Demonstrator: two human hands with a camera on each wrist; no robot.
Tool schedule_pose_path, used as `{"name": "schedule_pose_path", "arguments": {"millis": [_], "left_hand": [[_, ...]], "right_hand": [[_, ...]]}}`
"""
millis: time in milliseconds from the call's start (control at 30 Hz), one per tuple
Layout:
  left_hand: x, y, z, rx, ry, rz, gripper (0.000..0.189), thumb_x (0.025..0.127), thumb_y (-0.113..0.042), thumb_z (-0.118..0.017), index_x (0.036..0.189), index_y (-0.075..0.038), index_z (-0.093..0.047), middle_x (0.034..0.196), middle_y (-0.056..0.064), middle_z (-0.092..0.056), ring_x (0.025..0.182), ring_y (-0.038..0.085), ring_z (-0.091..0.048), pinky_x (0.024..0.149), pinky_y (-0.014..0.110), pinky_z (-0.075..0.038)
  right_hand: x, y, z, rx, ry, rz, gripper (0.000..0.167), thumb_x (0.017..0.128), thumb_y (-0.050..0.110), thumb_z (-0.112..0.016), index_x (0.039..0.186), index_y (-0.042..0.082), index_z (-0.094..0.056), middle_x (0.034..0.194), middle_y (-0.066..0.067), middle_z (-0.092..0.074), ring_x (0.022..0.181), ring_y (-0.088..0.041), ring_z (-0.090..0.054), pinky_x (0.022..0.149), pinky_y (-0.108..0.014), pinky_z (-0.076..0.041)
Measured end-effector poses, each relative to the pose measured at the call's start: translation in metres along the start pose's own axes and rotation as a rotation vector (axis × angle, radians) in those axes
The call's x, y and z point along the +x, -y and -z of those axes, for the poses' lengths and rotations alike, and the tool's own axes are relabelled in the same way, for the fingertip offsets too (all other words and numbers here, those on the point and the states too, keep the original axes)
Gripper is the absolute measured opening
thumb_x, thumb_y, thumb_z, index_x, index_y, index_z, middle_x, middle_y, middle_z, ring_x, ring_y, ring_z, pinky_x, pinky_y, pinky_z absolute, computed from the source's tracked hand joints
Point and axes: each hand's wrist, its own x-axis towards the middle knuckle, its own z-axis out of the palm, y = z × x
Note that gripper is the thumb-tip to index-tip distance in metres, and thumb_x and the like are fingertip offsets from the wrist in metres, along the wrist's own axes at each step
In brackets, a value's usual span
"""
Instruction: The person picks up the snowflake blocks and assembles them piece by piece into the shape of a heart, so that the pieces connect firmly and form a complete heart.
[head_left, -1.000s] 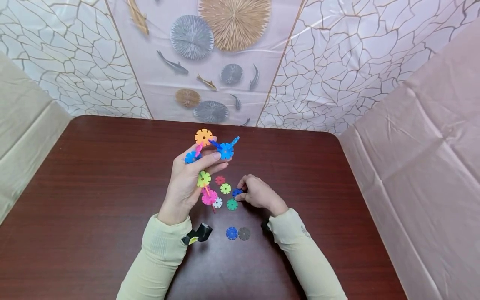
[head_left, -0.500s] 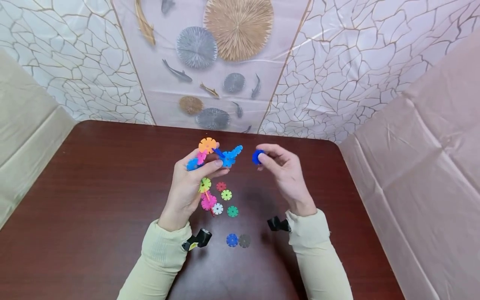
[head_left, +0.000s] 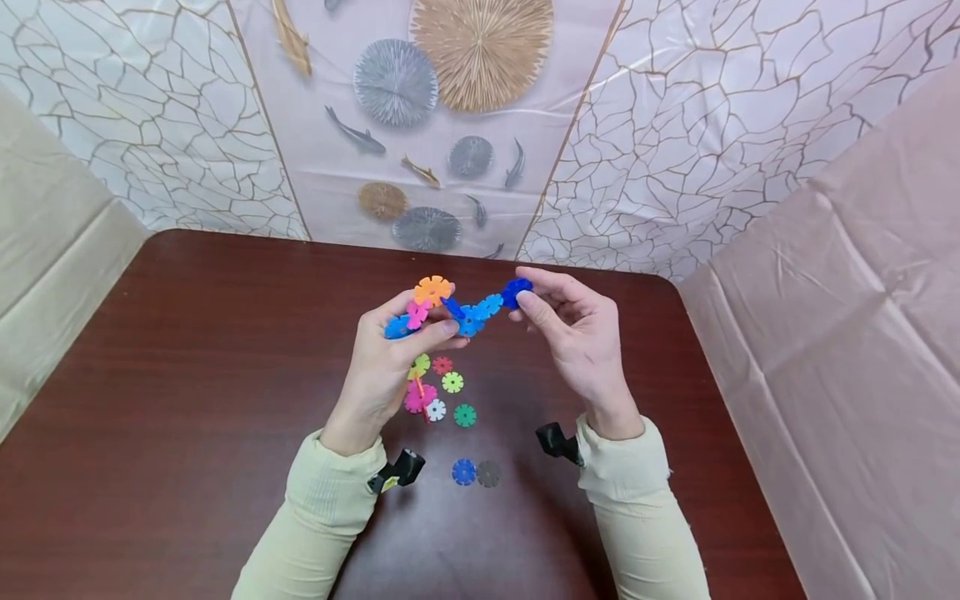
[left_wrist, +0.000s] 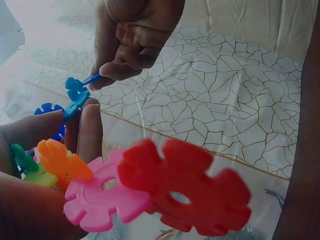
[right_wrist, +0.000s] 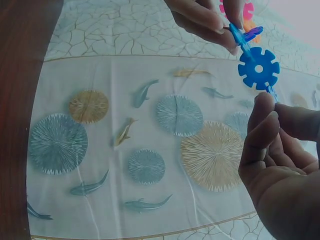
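Okay, dark blue disc [head_left: 516, 292] meets the chain [head_left: 432, 292]

So the left hand [head_left: 375, 358] pinches a colourful chain of notched discs up above the desk [head_left: 187, 375]. The right hand [head_left: 585, 342] has that dark blue one between thumb and fingers, its edge right up against the light blue disc [head_left: 490, 306] at the chain's end; can't tell if it's slotted in. Down on the desk: red disc [head_left: 442, 364], lime disc [head_left: 452, 382], white disc [head_left: 436, 409] and green disc [head_left: 465, 415], with a blue disc [head_left: 463, 472] and grey disc [head_left: 488, 473] side by side nearer the person.
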Motion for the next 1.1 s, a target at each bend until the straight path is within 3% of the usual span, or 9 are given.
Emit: {"name": "schedule_pose_path", "arguments": {"millis": [167,433,833,1100], "left_hand": [[0.001,0.000,-0.001,-0.018,0.011,0.004,0.035,0.088,0.006,-0.066,0.122,0.006,-0.061,0.092,0.014,-0.067,0.084,0.030,-0.072,0.083,0.047,-0.054],[0.000,0.002,0.000,-0.043,0.025,0.017,0.035,0.085,0.009,-0.067,0.119,0.006,-0.059,0.089,0.013,-0.065,0.080,0.030,-0.072,0.081,0.048,-0.055],[0.000,0.002,0.001,-0.049,-0.022,-0.012,0.034,0.081,0.008,-0.072,0.113,0.003,-0.061,0.085,0.014,-0.065,0.076,0.028,-0.072,0.076,0.047,-0.056],[0.000,0.003,0.000,-0.015,-0.059,-0.039,0.036,0.080,0.007,-0.074,0.114,0.003,-0.063,0.083,0.015,-0.066,0.075,0.029,-0.072,0.075,0.047,-0.056]], "right_hand": [[0.001,0.001,0.000,0.016,-0.009,0.010,0.028,0.090,0.000,-0.067,0.118,0.000,-0.068,0.083,-0.018,-0.067,0.070,-0.024,-0.067,0.065,-0.030,-0.057],[0.001,0.001,-0.002,-0.061,-0.001,0.033,0.026,0.090,0.001,-0.067,0.115,0.004,-0.071,0.080,-0.014,-0.066,0.067,-0.024,-0.063,0.064,-0.028,-0.055],[-0.001,-0.001,-0.008,-0.021,0.001,0.035,0.026,0.089,-0.001,-0.068,0.114,0.002,-0.071,0.085,-0.015,-0.067,0.068,-0.025,-0.066,0.069,-0.037,-0.058],[-0.002,0.000,-0.010,-0.032,-0.010,0.035,0.025,0.088,0.001,-0.069,0.113,0.005,-0.072,0.086,-0.012,-0.066,0.068,-0.024,-0.065,0.067,-0.032,-0.057]]}}
